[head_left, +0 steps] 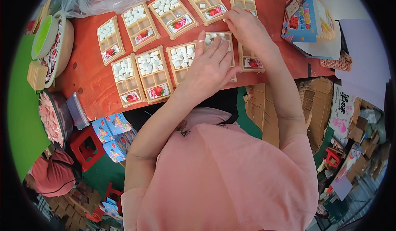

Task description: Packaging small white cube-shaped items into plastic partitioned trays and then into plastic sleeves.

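Observation:
Cream plastic trays stand in two rows on the red table, each with white marshmallows (123,71) in its large compartment. Several show a strawberry-print packet (157,91) in one compartment. My left hand (212,68) lies with fingers stretched over a near-row tray (232,62), its fingertips at the marshmallows, hiding much of that tray. My right hand (248,30) is closed in a pinch between the rows, by the right end. A small white bit shows at its fingertips, too little to name. One loose marshmallow (202,5) sits in a small compartment of a far tray.
A clear plastic bag (99,2) lies along the table's far side. On the left are a tub (65,49) of wrapped packets, a green bowl (44,37) and a basin of pink packets (50,117). A blue printed box (299,21) stands right. Cardboard (264,107) lies below the table edge.

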Demonstrator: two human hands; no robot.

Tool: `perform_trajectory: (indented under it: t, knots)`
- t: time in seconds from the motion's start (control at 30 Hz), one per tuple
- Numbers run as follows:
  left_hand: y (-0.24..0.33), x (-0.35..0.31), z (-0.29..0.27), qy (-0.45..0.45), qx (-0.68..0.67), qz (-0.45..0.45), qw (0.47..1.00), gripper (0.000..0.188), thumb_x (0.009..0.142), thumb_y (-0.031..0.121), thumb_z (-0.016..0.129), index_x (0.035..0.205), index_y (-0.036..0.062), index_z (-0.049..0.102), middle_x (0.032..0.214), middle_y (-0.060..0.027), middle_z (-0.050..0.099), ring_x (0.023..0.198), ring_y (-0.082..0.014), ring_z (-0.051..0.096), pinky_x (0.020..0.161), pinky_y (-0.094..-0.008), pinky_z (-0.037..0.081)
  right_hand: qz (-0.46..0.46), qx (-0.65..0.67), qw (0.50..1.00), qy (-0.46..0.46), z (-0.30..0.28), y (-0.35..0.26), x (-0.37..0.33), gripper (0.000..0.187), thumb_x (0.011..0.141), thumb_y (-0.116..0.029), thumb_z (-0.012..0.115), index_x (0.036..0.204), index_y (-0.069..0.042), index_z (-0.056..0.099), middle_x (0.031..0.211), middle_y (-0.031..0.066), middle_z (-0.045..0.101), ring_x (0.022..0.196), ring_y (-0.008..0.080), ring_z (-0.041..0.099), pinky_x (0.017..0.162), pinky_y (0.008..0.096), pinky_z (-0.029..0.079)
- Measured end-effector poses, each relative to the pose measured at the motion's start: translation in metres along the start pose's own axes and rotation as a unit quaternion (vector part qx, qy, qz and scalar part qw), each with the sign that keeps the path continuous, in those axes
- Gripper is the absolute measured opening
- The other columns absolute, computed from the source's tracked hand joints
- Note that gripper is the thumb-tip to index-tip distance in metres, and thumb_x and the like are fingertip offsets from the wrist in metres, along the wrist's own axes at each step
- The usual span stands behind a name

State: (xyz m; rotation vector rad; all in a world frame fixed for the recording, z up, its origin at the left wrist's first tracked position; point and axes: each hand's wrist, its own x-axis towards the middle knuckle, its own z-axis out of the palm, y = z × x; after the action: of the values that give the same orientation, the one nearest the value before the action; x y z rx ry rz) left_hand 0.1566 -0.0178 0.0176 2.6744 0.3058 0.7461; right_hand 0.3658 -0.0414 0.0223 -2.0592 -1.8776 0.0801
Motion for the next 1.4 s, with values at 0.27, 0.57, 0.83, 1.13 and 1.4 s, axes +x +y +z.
perform_trajectory:
  t: [0.27, 0.57, 0.83, 1.13, 1.4]
  knots:
    - [-0.027, 0.0, -0.014, 0.055, 0.054, -0.111, 0.991, 0.028, 0.081, 0.006, 0.076, 0.108, 0.0034, 0.069, 0.107, -0.0103, 0.065, 0.106, -0.03, 0.061, 0.099, -0.0472, 0.041, 0.114, 0.276, 0.954, -0.026, -0.036, -0.023, -0.028, 0.015, 0.094, -0.012, 0.066, 0.1, 0.002, 0.068, 0.092, 0.0169, 0.07, 0.087, 0.033, 0.068, 0.075, 0.04, 0.053]
    - [-0.039, 0.003, -0.001, 0.099, 0.065, -0.088, 0.989, 0.014, 0.082, 0.006, 0.069, 0.096, 0.004, 0.071, 0.094, -0.0076, 0.063, 0.098, -0.0268, 0.061, 0.098, -0.0444, 0.04, 0.08, 0.237, 0.967, 0.044, -0.01, -0.033, -0.039, 0.014, 0.095, -0.013, 0.066, 0.101, 0.0, 0.067, 0.096, 0.0186, 0.067, 0.091, 0.0366, 0.067, 0.08, 0.0435, 0.054]
    - [-0.034, 0.012, 0.003, 0.082, 0.066, -0.057, 0.993, 0.018, 0.078, 0.004, 0.068, 0.096, 0.0044, 0.071, 0.096, -0.0078, 0.064, 0.1, -0.0265, 0.061, 0.099, -0.0443, 0.041, 0.06, 0.153, 0.983, 0.076, -0.013, -0.034, -0.048, 0.013, 0.095, -0.013, 0.066, 0.099, 0.0, 0.067, 0.1, 0.0175, 0.067, 0.095, 0.0373, 0.067, 0.081, 0.045, 0.054]
    - [-0.044, 0.01, -0.007, 0.122, 0.044, -0.105, 0.986, 0.018, 0.087, 0.004, 0.071, 0.104, 0.0083, 0.075, 0.1, -0.0075, 0.069, 0.101, -0.0274, 0.064, 0.092, -0.0433, 0.044, 0.104, 0.009, 0.994, 0.009, -0.009, -0.019, -0.036, 0.015, 0.096, -0.015, 0.065, 0.105, -0.003, 0.066, 0.112, 0.0159, 0.063, 0.101, 0.0364, 0.067, 0.084, 0.0464, 0.055]
    - [-0.061, -0.018, -0.046, 0.131, -0.056, -0.194, 0.971, 0.011, 0.088, 0.002, 0.07, 0.096, 0.0058, 0.075, 0.091, -0.008, 0.068, 0.091, -0.0282, 0.065, 0.087, -0.042, 0.046, 0.052, 0.14, 0.986, 0.073, -0.011, -0.02, -0.038, 0.009, 0.093, -0.006, 0.063, 0.098, 0.001, 0.059, 0.104, 0.0168, 0.062, 0.093, 0.0373, 0.065, 0.079, 0.0451, 0.053]
